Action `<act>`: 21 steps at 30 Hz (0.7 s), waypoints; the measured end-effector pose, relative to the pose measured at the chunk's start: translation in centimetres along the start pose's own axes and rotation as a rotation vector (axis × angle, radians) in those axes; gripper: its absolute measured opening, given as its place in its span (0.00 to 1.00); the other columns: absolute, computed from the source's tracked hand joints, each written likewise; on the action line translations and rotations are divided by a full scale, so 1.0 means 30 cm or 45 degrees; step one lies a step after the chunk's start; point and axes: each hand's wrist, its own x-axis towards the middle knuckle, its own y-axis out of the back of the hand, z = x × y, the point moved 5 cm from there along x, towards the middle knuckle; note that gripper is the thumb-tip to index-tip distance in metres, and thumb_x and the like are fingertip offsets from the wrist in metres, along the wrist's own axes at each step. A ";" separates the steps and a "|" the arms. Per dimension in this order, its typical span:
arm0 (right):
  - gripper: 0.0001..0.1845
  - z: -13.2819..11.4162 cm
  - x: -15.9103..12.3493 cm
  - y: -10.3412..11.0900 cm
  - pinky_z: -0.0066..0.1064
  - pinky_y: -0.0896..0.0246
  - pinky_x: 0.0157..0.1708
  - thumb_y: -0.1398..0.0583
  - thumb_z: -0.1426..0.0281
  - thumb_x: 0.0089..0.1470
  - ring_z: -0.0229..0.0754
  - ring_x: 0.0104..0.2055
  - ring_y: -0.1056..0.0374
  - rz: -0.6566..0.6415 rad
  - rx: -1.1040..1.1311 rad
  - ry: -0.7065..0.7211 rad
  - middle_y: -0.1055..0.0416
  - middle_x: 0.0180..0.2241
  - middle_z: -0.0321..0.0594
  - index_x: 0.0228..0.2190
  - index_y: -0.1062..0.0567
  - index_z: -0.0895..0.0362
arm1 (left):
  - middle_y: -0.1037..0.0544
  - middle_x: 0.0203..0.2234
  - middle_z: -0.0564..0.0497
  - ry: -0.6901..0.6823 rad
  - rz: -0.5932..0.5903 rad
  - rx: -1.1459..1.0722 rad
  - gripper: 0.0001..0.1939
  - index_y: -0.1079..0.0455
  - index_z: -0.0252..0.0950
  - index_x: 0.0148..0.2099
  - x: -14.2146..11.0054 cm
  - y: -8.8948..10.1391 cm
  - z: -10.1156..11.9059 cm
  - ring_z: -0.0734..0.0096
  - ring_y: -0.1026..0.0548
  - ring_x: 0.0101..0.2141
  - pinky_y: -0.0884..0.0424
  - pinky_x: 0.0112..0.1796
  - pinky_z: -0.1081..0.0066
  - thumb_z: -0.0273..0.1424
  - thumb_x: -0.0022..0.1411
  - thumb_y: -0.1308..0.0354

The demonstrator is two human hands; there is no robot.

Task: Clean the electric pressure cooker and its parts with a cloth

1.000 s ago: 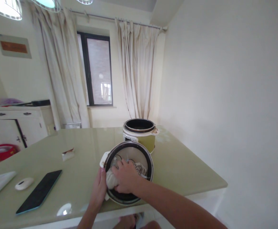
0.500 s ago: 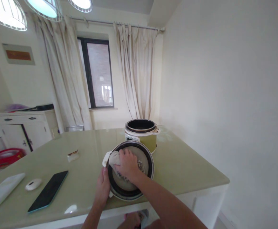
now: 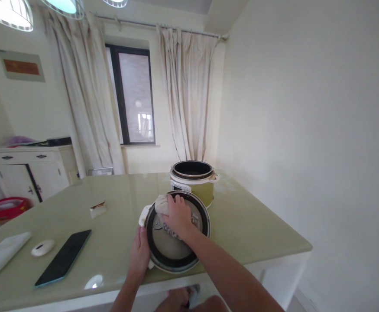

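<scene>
A round cooker lid (image 3: 173, 249) lies upside down near the front edge of the pale green table (image 3: 251, 225), its metal inner face up with a black rim. My right hand (image 3: 178, 216) presses a bunched whitish cloth (image 3: 161, 203) against the far left part of the lid's inside, fingers closed over the cloth. My left hand (image 3: 140, 253) grips the lid's left rim, fingers wrapped around it. Just behind the lid stands the open green-and-white cooker pot (image 3: 192, 182).
On the table's left lie a dark phone (image 3: 63, 258), a small white oval device (image 3: 42, 248), a white flat object (image 3: 4, 255) and a small wrapped item (image 3: 97, 209). A white cabinet (image 3: 27, 173) and red basin (image 3: 1, 210) stand at left. A wall is close on the right.
My right hand has moved the cloth from the near left of the lid's inside up to its far left edge. My left hand has stayed on the rim.
</scene>
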 end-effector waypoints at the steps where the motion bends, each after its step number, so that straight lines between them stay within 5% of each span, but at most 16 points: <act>1: 0.29 -0.021 0.002 -0.004 0.48 0.30 0.50 0.34 0.57 0.58 0.57 0.56 0.32 -0.033 -0.006 0.025 0.30 0.53 0.51 0.57 0.33 0.52 | 0.22 0.59 0.39 -0.002 0.012 0.008 0.34 0.29 0.35 0.61 0.000 0.004 -0.002 0.50 0.29 0.64 0.37 0.66 0.52 0.53 0.73 0.60; 6: 0.27 -0.037 -0.044 0.001 0.50 0.28 0.46 0.33 0.58 0.55 0.60 0.53 0.29 -0.153 -0.157 0.086 0.27 0.49 0.56 0.53 0.27 0.56 | 0.18 0.53 0.40 -0.005 0.014 -0.003 0.34 0.27 0.35 0.58 0.009 0.006 -0.017 0.49 0.24 0.59 0.33 0.63 0.52 0.55 0.72 0.60; 11: 0.26 -0.040 -0.184 -0.034 0.49 0.26 0.45 0.30 0.54 0.48 0.57 0.50 0.26 -0.394 -0.204 0.732 0.24 0.48 0.48 0.47 0.21 0.51 | 0.18 0.50 0.38 0.034 0.051 0.036 0.33 0.27 0.35 0.55 0.015 0.001 -0.023 0.48 0.22 0.55 0.31 0.60 0.52 0.54 0.71 0.59; 13: 0.25 -0.017 -0.208 -0.038 0.47 0.25 0.43 0.29 0.54 0.48 0.55 0.49 0.25 -0.488 -0.198 0.829 0.23 0.47 0.44 0.47 0.21 0.48 | 0.19 0.52 0.37 0.017 0.037 0.026 0.33 0.28 0.34 0.56 0.015 -0.003 -0.020 0.49 0.22 0.56 0.31 0.61 0.52 0.53 0.71 0.60; 17: 0.20 0.045 -0.162 -0.023 0.48 0.26 0.42 0.27 0.61 0.45 0.57 0.46 0.23 -0.656 -0.402 0.731 0.20 0.43 0.46 0.42 0.18 0.50 | 0.18 0.53 0.39 0.012 0.019 -0.007 0.33 0.28 0.36 0.57 0.015 -0.007 -0.020 0.48 0.22 0.57 0.31 0.60 0.52 0.54 0.70 0.59; 21: 0.10 0.094 -0.043 0.060 0.48 0.29 0.42 0.31 0.74 0.48 0.60 0.46 0.24 -0.393 -0.571 0.400 0.20 0.41 0.58 0.36 0.19 0.60 | 0.18 0.54 0.40 -0.001 0.000 -0.027 0.32 0.27 0.37 0.57 0.019 -0.009 -0.028 0.48 0.24 0.59 0.32 0.62 0.53 0.55 0.70 0.57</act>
